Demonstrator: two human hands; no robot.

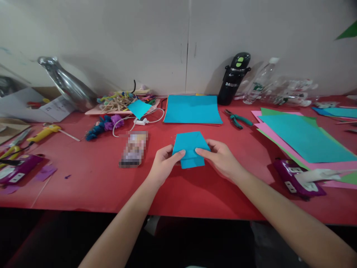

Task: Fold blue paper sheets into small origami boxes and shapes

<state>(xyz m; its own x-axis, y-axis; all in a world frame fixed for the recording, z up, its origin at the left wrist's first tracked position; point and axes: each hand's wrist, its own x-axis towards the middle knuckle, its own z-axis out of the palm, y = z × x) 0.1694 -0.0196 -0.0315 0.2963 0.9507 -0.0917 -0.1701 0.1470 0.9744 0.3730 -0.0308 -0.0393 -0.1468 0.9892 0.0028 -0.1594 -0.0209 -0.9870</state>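
Observation:
A folded piece of blue paper (190, 143) is held between my two hands above the red table, with a narrower flap at its lower edge. My left hand (166, 163) grips its left side, thumb on top and fingers behind. On the right side my right hand (220, 156) pinches it the same way, and the two thumbs point toward each other. Beyond the hands lies a stack of blue sheets (192, 109). A small blue square (140, 108) rests over the sticks at the back left.
Left of my hands is a blurred-out phone-like object (134, 149). Pliers (238, 119), a black bottle (233, 80) and a plastic bottle (259, 83) stand or lie at the back right. Coloured sheets (304, 137) and a purple power strip (295, 178) are on the right. A yellow glue gun (46, 132) lies left.

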